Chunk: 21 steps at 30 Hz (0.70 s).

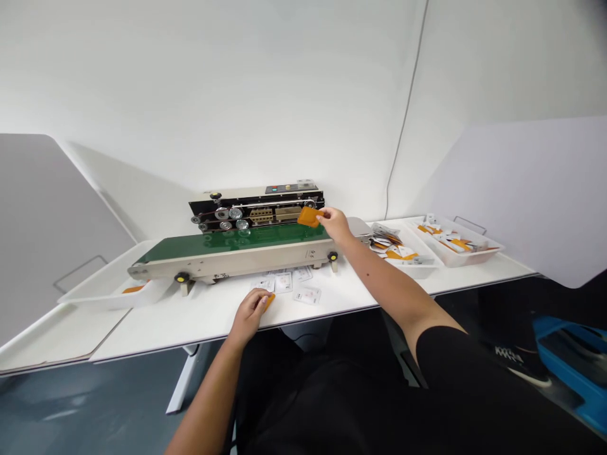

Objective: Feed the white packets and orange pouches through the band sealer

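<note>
My right hand (334, 224) pinches an orange packet (309, 217) by its right edge, close to the right end of a band sealing machine (265, 215) with rollers and a belt drive. The packet hangs above the machine's green conveyor belt (227, 241). Low over the table's front part, my left hand (250, 313) is closed on a second orange packet (269, 301), mostly hidden by the fingers. Several clear-and-white packets (307, 295) lie on the table between the left hand and the conveyor's base.
Right of the machine stand two white bins, a nearer bin (417, 272) and a farther bin (474, 258), both holding orange and white packets. Under the conveyor's left end sits another white bin (104, 296). A cable (408, 101) runs down the wall. A blue stool (569, 360) stands at lower right.
</note>
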Motion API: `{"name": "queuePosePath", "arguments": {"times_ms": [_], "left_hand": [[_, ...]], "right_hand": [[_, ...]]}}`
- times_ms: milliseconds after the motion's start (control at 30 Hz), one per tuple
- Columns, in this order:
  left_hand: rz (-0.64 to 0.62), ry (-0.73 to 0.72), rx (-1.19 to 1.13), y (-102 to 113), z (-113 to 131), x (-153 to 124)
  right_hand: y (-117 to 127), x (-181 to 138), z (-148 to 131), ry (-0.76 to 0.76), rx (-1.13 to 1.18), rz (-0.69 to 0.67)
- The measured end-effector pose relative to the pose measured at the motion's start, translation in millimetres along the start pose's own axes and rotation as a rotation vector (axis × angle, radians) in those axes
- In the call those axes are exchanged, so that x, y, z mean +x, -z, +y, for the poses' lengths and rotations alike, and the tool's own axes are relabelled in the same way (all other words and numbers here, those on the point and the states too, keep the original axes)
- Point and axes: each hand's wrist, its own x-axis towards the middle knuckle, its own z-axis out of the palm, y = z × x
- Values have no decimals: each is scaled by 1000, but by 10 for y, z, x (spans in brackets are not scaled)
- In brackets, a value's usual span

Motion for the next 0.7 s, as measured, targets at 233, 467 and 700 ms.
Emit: {"name": "queuePosePath", "arguments": {"times_ms": [233, 467, 700], "left_hand": [[-16, -28, 8, -4, 40, 17], [-25, -32, 24, 3, 91, 28], [-29, -35, 26, -4, 77, 18]], "right_hand": [[197, 205, 120, 209, -807, 45], [-89, 241, 42, 234, -1074, -233], [-264, 260, -54, 247, -1020, -276]]}}
